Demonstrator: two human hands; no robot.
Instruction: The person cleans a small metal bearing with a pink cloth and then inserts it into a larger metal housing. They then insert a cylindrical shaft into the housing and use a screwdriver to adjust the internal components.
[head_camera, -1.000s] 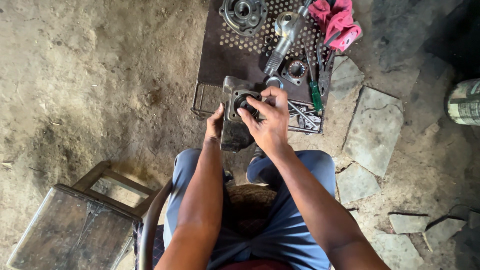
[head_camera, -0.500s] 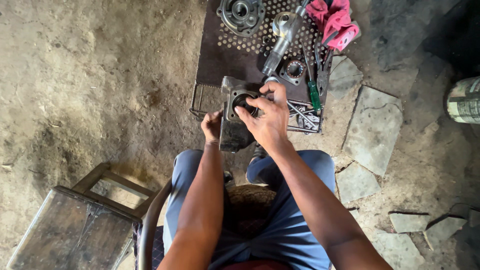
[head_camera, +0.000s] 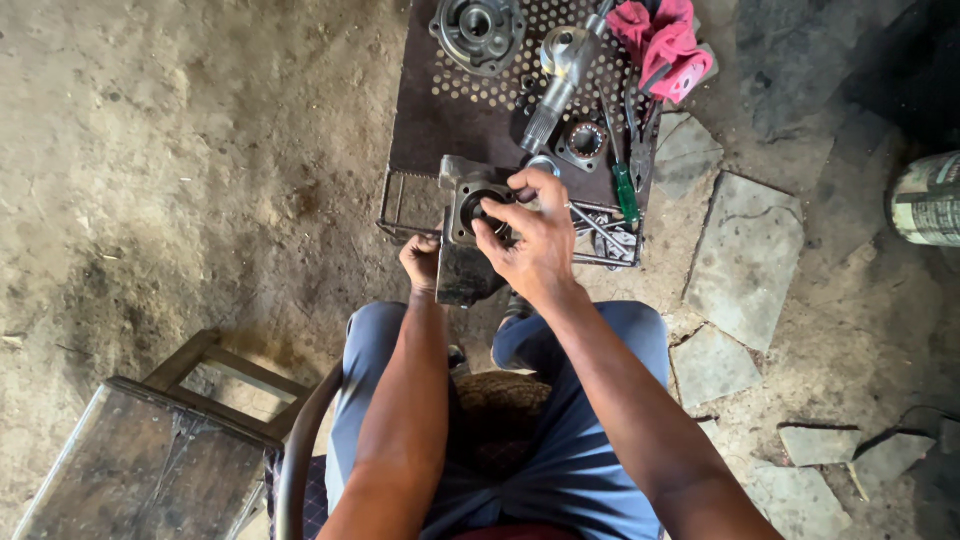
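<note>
Fingertips of the right hand (head_camera: 535, 235) gather at the round bore on top of a grey metal housing (head_camera: 470, 235), pinched on something small and dark at the opening; what that piece is cannot be made out. The left hand (head_camera: 420, 262) is closed around the housing's lower left side, steadying it above the knees, just in front of a perforated metal plate (head_camera: 440, 120) that lies on the dirt floor.

For work like this at the bore, the housing is best kept still and level by the left hand, so that the right fingers can set or turn the small part squarely, without tilting it against the bore wall. A light, even pinch seems wiser than force.

On the plate lie a round flanged cover (head_camera: 478, 32), a splined shaft (head_camera: 555, 85), a square bearing holder (head_camera: 583, 142), a green-handled screwdriver (head_camera: 624, 190) and a pink rag (head_camera: 665, 40). A wooden stool (head_camera: 150, 460) stands at the left.

The inside of the bore is dark and partly covered by the fingers. The housing's underside is hidden. A cylindrical can (head_camera: 928, 200) at the right edge is cut off, and the loose tools under the wrist are tangled and hard to separate.
</note>
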